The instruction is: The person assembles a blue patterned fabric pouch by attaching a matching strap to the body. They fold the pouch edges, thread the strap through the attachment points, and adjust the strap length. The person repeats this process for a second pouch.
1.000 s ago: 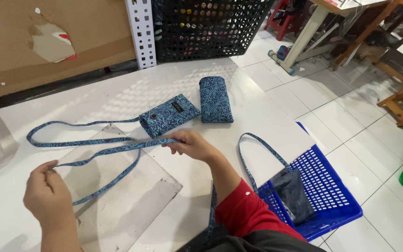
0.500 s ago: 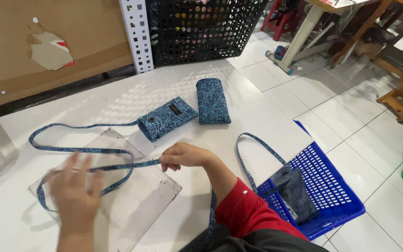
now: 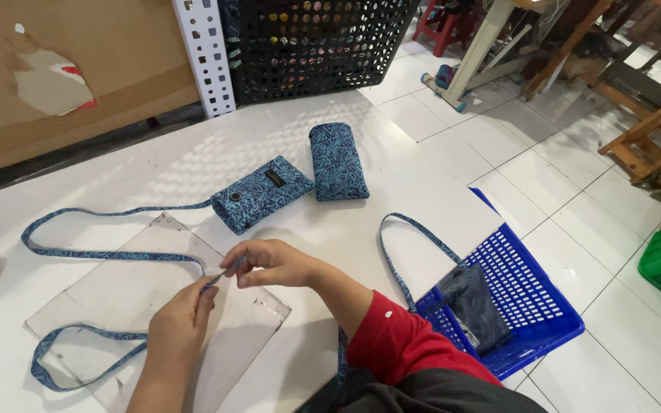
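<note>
A blue patterned pouch (image 3: 258, 193) lies on the white table (image 3: 154, 160), its long blue strap (image 3: 101, 254) looping to the left over a clear plastic sheet (image 3: 147, 298). My left hand (image 3: 181, 325) and my right hand (image 3: 269, 261) meet at the middle of the table, both pinching the strap's end between fingertips. A second blue patterned pouch (image 3: 337, 160) lies just right of the first one, apart from my hands.
A blue plastic basket (image 3: 525, 294) hangs off the table's right edge, with a dark pouch (image 3: 472, 306) in it and another strap (image 3: 411, 237) trailing onto the table. A black mesh crate (image 3: 315, 42) stands at the back. Brown cardboard (image 3: 63, 84) leans at the far left.
My left hand has come in from the left toward my right hand, folding the strap. Both hands now meet on the strap's end over the clear sheet.
</note>
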